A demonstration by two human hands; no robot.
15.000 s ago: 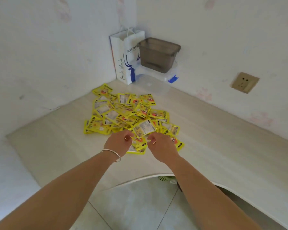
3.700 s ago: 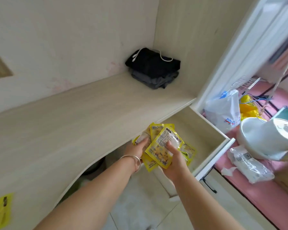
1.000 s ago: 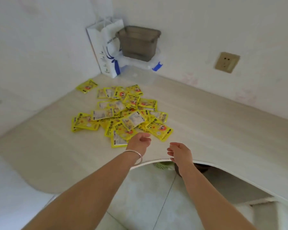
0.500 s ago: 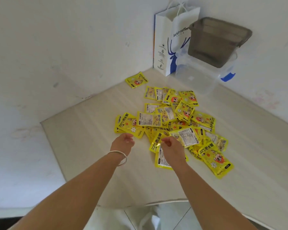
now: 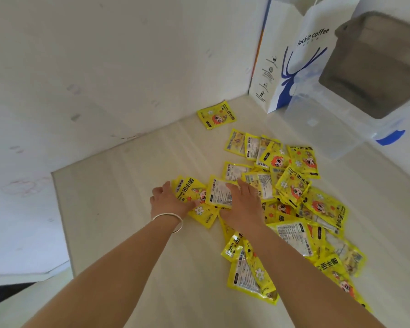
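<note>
Several yellow snack packets [image 5: 296, 188] lie in a loose pile on the pale wooden desk [image 5: 128, 185]. My left hand [image 5: 167, 201], with a silver bangle at the wrist, is at the pile's left edge; its fingers curl round the side of a small stack of packets [image 5: 194, 192] and the thumb lies on top. My right hand [image 5: 243, 204] rests with spread, fairly straight fingers on a packet showing its white label [image 5: 219, 194]. One single packet [image 5: 217, 114] lies apart near the wall.
A white paper coffee bag [image 5: 291, 55] stands in the corner. Beside it a clear plastic box [image 5: 329, 133] with a blue clip carries a grey-brown tub [image 5: 374, 62]. White walls close in on the left and behind. The desk's left edge is near my left arm.
Both hands have reached forward onto the pile: the left now holds packets at the left edge, the right lies over a white-labelled packet. The view has moved closer.
</note>
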